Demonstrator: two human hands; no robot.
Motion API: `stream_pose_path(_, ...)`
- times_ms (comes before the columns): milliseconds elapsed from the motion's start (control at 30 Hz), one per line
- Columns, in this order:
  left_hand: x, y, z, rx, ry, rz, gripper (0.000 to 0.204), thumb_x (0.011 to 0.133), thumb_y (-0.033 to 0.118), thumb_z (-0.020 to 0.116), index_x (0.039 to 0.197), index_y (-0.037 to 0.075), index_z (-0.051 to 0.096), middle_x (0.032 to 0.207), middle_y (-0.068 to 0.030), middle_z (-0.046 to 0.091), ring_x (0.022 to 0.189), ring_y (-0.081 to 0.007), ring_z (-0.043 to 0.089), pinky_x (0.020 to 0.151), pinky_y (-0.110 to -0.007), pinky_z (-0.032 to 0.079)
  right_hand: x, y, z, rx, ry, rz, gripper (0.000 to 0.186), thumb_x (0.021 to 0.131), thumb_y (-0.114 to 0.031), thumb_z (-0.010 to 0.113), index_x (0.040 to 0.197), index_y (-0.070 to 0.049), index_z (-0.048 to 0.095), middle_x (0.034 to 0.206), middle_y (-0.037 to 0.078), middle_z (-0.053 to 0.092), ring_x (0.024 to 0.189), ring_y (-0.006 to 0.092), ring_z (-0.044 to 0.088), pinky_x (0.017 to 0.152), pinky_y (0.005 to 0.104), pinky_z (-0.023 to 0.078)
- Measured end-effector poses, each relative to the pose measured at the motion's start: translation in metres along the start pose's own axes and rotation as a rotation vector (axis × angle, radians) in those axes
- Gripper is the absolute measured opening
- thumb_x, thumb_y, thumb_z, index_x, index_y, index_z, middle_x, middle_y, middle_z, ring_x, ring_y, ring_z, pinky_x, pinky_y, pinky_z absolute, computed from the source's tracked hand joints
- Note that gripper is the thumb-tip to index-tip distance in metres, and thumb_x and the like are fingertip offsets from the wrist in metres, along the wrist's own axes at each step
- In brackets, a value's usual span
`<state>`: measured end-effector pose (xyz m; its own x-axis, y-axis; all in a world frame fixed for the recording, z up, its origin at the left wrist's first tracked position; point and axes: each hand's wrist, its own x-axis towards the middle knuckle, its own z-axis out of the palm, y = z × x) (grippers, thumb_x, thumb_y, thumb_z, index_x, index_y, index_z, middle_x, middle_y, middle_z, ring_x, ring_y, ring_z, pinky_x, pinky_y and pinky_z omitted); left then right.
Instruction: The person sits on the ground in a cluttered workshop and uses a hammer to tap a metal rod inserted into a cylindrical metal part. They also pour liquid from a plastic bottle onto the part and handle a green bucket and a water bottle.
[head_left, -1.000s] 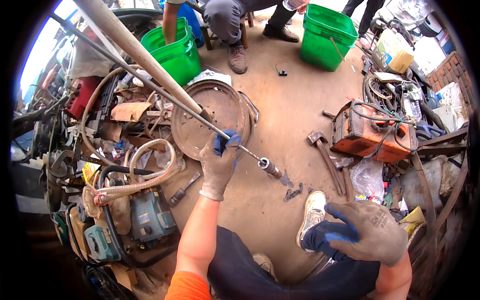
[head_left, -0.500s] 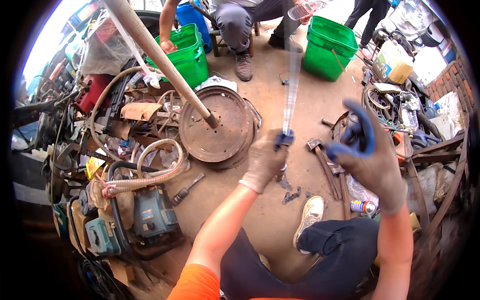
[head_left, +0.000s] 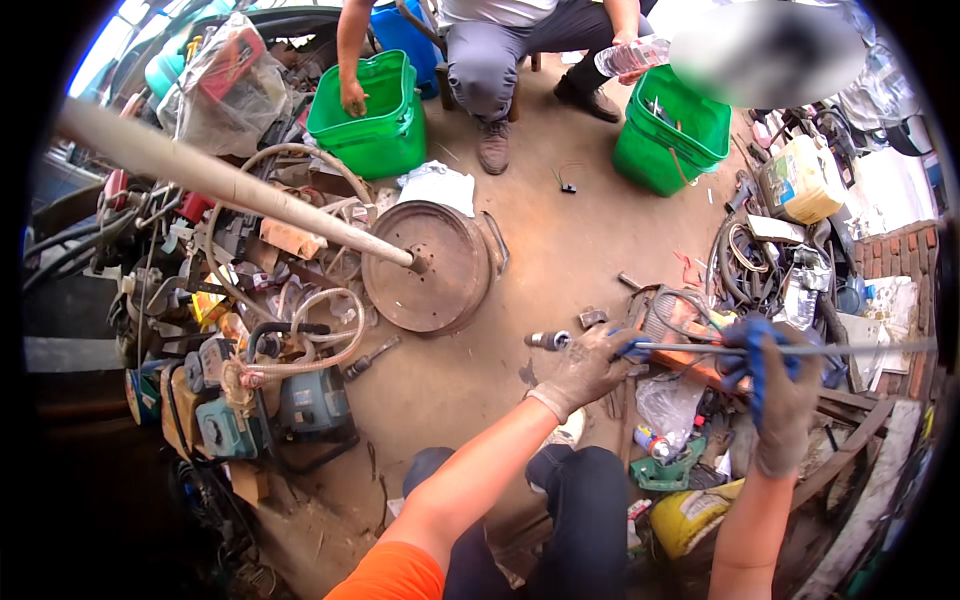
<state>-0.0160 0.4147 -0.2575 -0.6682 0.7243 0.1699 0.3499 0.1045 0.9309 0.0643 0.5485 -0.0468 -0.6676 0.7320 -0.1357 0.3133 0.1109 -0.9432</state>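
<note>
A long thin metal rod [head_left: 880,348] lies crosswise in the air at the lower right, with a steel cylindrical fitting [head_left: 546,340] at its left end. My gloved left hand [head_left: 590,365] is closed round the rod beside that fitting. Farther along, my gloved right hand [head_left: 780,390] has its fingers wrapped on the same rod. Below them sit an orange machine [head_left: 680,365] with a looped cable, partly hidden by my hands, and a crumpled plastic bag [head_left: 668,410].
A rusty wheel disc [head_left: 420,300] bears a pale pole [head_left: 250,200]. Ahead, another person [head_left: 485,75] holds a bottle [head_left: 630,58] between two green buckets [head_left: 660,165] [head_left: 360,150]. Piled machines and hoses [head_left: 310,400] line the left; clutter and bricks [head_left: 890,240] the right.
The rod has swung from pointing up and forward to lying crosswise toward the right. My left hand moved right with it, and my right hand, open before, has closed on it.
</note>
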Motion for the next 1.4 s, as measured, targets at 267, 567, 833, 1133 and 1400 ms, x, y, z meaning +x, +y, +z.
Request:
stream_pose_path(267,0.141,0.14,-0.059,0.032,-0.027,0.227,0.044,0.072,0.016,0.08,0.115,0.018,0.069,0.094,-0.0115,0.064,0.088,-0.0339,0.065,0.075,-0.044,0.054,0.048,-0.145,-0.104,-0.066,0.059,-0.165,0.044,0.103,-0.034,0.049,0.095,0.008,0.06,0.079,0.019,0.064,0.051,0.0208,0.06,0.042,0.0291,0.048)
stream_pose_path(567,0.254,0.13,-0.18,0.051,-0.013,0.05,0.045,0.07,0.013,0.079,0.114,0.018,0.071,0.092,-0.0099,0.063,0.09,-0.0294,0.064,0.076,-0.042,0.053,0.183,-0.239,-0.005,-0.149,-0.028,-0.238,0.044,0.102,-0.033,0.051,0.094,0.009,0.06,0.077,0.02,0.063,0.051,0.0228,0.06,0.043,0.0305,0.049)
stream_pose_path(833,0.338,0.115,-0.284,0.082,0.202,-0.054,0.044,0.068,0.018,0.081,0.112,0.019,0.073,0.087,-0.0084,0.061,0.086,-0.0286,0.063,0.07,-0.04,0.052,0.291,-0.299,0.072,-0.014,-0.191,-0.304,0.043,0.104,-0.036,0.046,0.091,0.004,0.057,0.08,0.018,0.058,0.049,0.0207,0.052,0.043,0.029,0.045)
stream_pose_path(1133,0.414,0.077,-0.376,0.179,0.451,-0.105,0.042,0.067,0.016,0.08,0.108,0.021,0.073,0.085,-0.007,0.059,0.081,-0.0271,0.063,0.063,-0.039,0.051,0.401,-0.361,0.202,-0.021,-0.326,-0.405,0.04,0.106,-0.032,0.043,0.091,0.004,0.055,0.078,0.016,0.056,0.045,0.0192,0.046,0.04,0.0277,0.04)
stream_pose_path(1400,0.446,0.037,-0.446,0.269,0.748,-0.167,0.031,0.072,0.026,0.081,0.101,0.021,0.073,0.08,-0.0036,0.059,0.072,-0.023,0.064,0.056,-0.037,0.05,0.462,-0.42,0.316,-0.155,-0.51,-0.451,0.047,0.104,-0.037,0.045,0.094,0.006,0.061,0.081,0.018,0.062,0.047,0.0225,0.059,0.038,0.0273,0.045)
